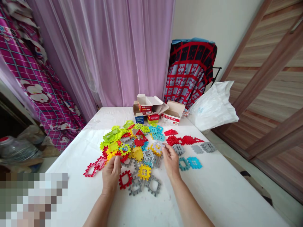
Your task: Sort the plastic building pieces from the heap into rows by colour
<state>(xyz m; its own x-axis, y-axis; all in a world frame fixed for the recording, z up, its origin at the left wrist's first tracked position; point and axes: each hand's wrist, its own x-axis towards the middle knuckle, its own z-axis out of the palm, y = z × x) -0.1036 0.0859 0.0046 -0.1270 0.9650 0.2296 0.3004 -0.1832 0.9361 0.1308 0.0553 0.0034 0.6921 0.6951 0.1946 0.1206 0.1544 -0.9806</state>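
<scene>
A pile of square interlocking plastic building pieces lies on the white-covered table. My left hand (112, 168) is at the pile's left front, its fingers curled beside yellow pieces (111, 155) and red ones. What it pinches, if anything, is hidden. On the pile's right side my right hand (171, 159) has thumb and fingers closed at the edge of a pale grey building piece (157, 147). Between the hands lie a yellow window piece (144, 172), a red frame piece (125, 179) and grey frame pieces (153, 185). Lime green pieces (113, 135) heap up behind my left hand.
Sorted to the right are red pieces (188, 140), grey pieces (178, 149) and blue pieces (194, 162). Open cardboard boxes (174, 115) stand at the table's back. A white plastic bag (213, 107) sits at the right edge. Purple curtains (118, 53) hang behind.
</scene>
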